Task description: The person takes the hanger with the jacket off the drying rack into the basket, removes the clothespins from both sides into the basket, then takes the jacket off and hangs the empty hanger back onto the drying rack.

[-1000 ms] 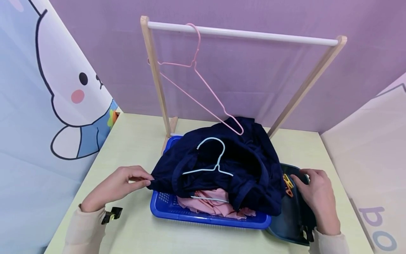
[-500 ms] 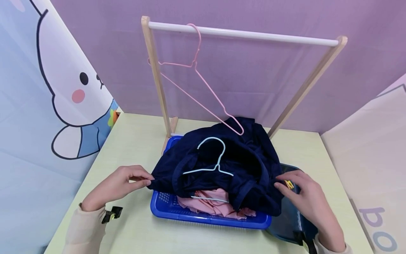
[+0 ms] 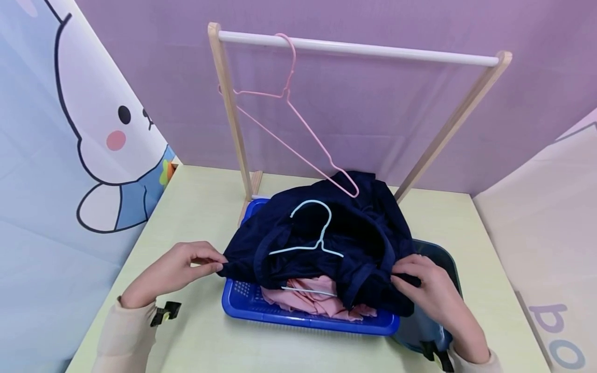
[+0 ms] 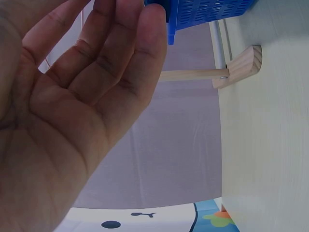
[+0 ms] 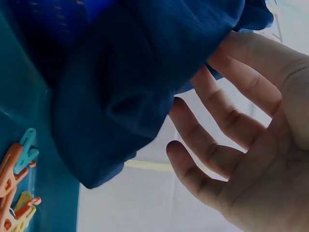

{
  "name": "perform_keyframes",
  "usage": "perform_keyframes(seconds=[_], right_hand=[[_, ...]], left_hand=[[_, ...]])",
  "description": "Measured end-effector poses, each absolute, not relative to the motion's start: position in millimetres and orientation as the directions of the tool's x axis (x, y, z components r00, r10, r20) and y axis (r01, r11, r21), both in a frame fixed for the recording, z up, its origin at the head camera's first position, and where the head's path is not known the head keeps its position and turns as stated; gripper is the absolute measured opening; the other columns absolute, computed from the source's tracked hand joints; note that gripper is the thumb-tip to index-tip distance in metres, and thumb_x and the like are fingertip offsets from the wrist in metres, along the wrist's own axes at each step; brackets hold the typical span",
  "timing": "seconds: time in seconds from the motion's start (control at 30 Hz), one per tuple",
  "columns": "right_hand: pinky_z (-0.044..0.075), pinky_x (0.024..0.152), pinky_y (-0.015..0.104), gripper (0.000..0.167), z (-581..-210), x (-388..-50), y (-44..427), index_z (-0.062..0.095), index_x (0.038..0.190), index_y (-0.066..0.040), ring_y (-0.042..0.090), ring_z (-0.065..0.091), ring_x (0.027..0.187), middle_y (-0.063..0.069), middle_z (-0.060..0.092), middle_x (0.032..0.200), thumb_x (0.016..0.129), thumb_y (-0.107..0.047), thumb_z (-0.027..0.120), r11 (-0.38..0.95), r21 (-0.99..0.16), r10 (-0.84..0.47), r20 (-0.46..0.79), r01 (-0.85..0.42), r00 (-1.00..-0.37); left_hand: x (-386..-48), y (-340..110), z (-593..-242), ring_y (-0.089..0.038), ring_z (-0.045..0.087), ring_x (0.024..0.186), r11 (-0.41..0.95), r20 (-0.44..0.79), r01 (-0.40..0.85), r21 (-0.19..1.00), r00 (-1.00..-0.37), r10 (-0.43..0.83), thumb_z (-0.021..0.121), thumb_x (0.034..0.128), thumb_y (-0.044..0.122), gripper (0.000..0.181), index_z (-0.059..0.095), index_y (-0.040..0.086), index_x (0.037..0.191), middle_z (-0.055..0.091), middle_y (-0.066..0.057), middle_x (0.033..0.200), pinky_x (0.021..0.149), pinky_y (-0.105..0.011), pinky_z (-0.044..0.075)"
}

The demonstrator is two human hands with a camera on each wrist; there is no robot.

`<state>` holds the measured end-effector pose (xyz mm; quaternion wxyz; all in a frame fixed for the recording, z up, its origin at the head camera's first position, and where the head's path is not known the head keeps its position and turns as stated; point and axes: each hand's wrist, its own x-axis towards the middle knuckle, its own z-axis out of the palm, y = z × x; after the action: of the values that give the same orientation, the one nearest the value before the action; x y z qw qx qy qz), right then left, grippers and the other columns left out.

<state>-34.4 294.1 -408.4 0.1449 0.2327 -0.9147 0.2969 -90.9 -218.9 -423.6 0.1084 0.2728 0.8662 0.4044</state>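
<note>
Purple backdrop (image 3: 396,114) — L hand (image 3: 186,267) & R hand (image 3: 431,285) pinch navy shirt (image 3: 303,267) — lt-blue hanger (image 3: 320,244) in its collar (image 3: 386,248).

Garment (image 3: 298,267) navy, hanger (image 3: 320,242) lt blue (other hanger (image 3: 287,93) pink), bskt (image 3: 308,324) blue, cloth (image 3: 317,305) pink, backdrop (image 3: 373,114) purple, sheet (image 3: 93,129) bunny-print.

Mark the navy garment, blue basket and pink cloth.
Navy garment (image 3: 305,268): head view, front fabric below the light blue hanger's shoulders.
Blue basket (image 3: 309,324): head view, front rim.
Pink cloth (image 3: 319,306): head view, folds just inside the basket's front rim.
</note>
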Motion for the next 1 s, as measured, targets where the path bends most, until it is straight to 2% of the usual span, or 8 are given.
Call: perform_keyframes(seconds=[0.27,0.6,0.77,0.8,1.0], right_hand=[[0.044,0.076,0.012,0.031,-410,-33,292,0.073,0.087,-0.021,0.007,0.058,0.086,-0.013,0.065,0.095,0.075,0.006,0.082,0.71,-0.485,-0.349,0.389,-0.511,-0.853],[0.049,0.061,0.016,0.038,-410,-30,293,0.073,0.09,-0.023,0.009,0.056,0.088,-0.009,0.064,0.099,0.072,0.009,0.083,0.656,-0.502,-0.382,0.424,-0.564,-0.821],[0.046,0.068,0.014,0.04,-415,-29,291,0.073,0.089,-0.021,0.012,0.055,0.089,-0.006,0.064,0.1,0.067,0.011,0.084,0.657,-0.474,-0.374,0.47,-0.586,-0.8],[0.046,0.069,0.015,0.031,-416,-29,291,0.073,0.089,-0.021,0.012,0.055,0.089,-0.005,0.064,0.1,0.074,0.003,0.084,0.654,-0.471,-0.374,0.479,-0.592,-0.794],[0.043,0.075,0.016,0.026,-417,-27,289,0.069,0.087,-0.018,0.011,0.053,0.094,-0.003,0.061,0.103,0.078,0.003,0.08,0.661,-0.451,-0.39,0.476,-0.6,-0.788]], left_hand=[[-90,-218,-424,-0.009,0.064,0.082,0.524,0.029,0.378,0.764,-0.83,0.556,0.07,0.0954,0.011,0.02,0.076,0.027,0.106,0.068,0.016,0.097,0.071,-0.028,0.056],[-90,-217,-423,-0.009,0.064,0.082,0.533,0.018,0.368,0.762,-0.834,0.551,0.072,0.0942,0.015,0.017,0.076,0.027,0.106,0.069,0.015,0.098,0.07,-0.029,0.056],[-92,-215,-422,-0.008,0.063,0.082,0.541,0.037,0.399,0.74,-0.828,0.56,0.073,0.0937,0.015,0.018,0.076,0.027,0.106,0.068,0.016,0.097,0.071,-0.028,0.056],[-93,-214,-422,-0.008,0.063,0.081,0.545,0.037,0.403,0.736,-0.827,0.562,0.073,0.0938,0.015,0.017,0.076,0.027,0.106,0.068,0.016,0.097,0.071,-0.028,0.056],[-96,-203,-420,-0.007,0.064,0.082,0.554,0.03,0.397,0.731,-0.831,0.556,0.073,0.0937,0.013,0.016,0.075,0.023,0.105,0.068,0.014,0.096,0.072,-0.028,0.057]])
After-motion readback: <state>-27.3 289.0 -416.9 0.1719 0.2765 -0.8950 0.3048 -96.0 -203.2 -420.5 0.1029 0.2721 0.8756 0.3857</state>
